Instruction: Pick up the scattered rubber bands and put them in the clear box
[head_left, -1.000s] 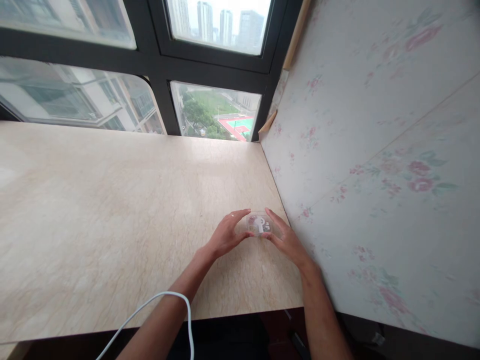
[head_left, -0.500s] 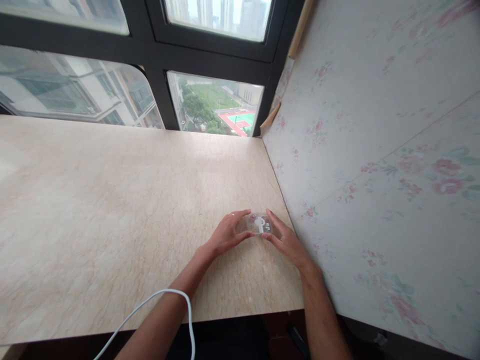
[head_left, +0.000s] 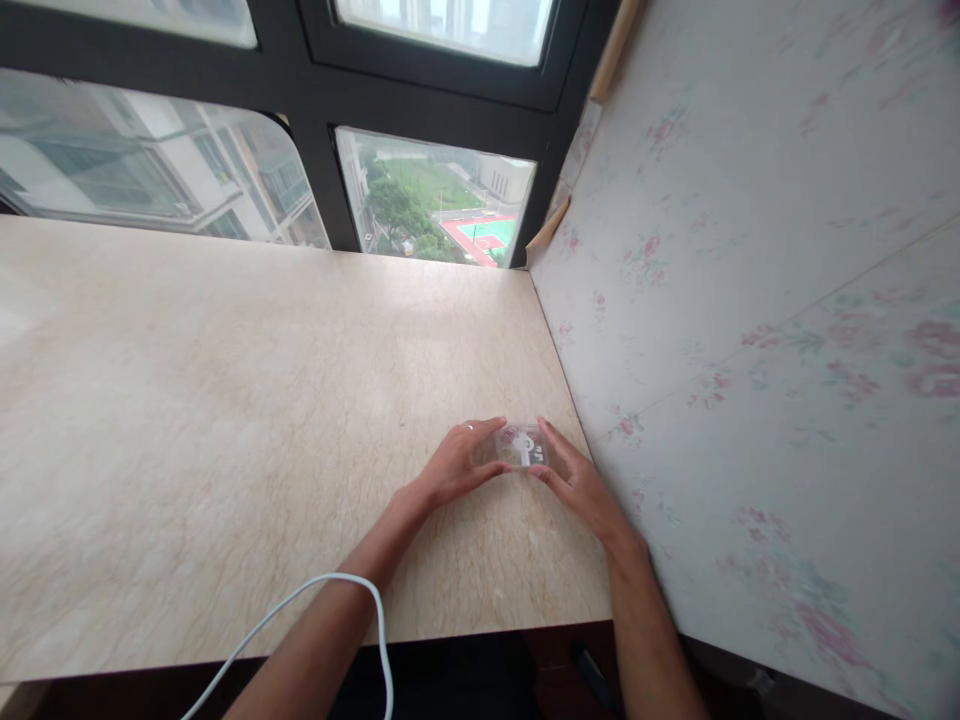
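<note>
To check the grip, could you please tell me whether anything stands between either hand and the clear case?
Nothing visible does: left hand and right hand hold the clear case from both sides. The white cable crosses the left forearm.

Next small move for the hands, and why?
Probably a light, even squeeze on the clear box before shifting it: the left hand and right hand frame opposite ends, thumbs near, fingers far, with only fingertips at its corners.
</note>
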